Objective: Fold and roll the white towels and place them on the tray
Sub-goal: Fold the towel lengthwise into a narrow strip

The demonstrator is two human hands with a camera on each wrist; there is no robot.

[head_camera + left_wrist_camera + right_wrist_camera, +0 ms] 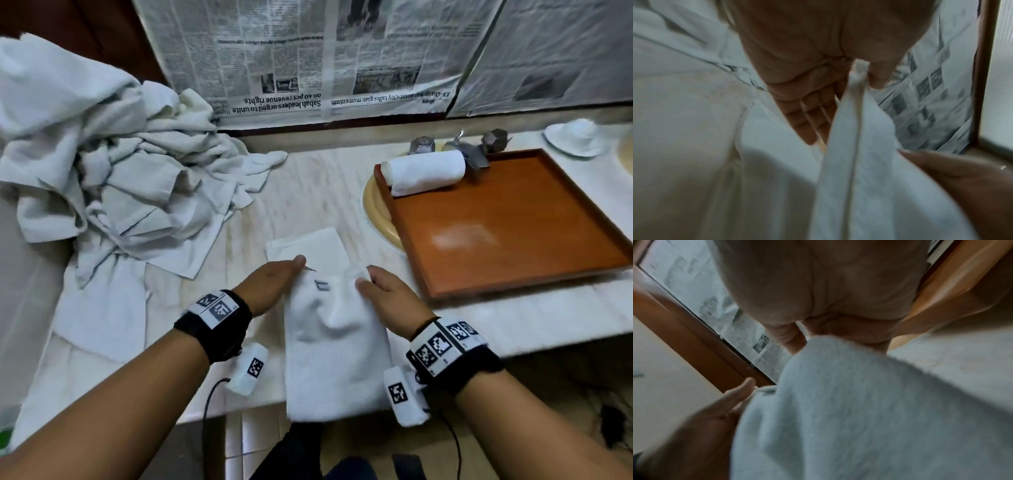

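- Pale marble counter point(308, 192) lies under us, with newspaper sheets point(308, 51) covering the wall behind it.
- Our left hand point(270, 284) pinches a raised edge of the white towel point(335, 342) between thumb and palm side, the other fingers straight along the cloth, as the left wrist view shows.
- Our right hand point(387, 294) grips the towel's far right corner, with the fingers curled over the cloth; the right wrist view shows the towel bunched up under the palm.
- That towel is folded into a long strip lying on the counter between our hands, its near end hanging over the front edge.
- Just beyond it a thin, flat white cloth point(305, 245) lies on the marble.
- To the right sits the orange-brown tray point(513, 219), with one rolled towel point(424, 171) in its far left corner, beside the tap point(472, 147).
- To the left, a heap of unfolded white towels point(102, 161) spreads across the counter.
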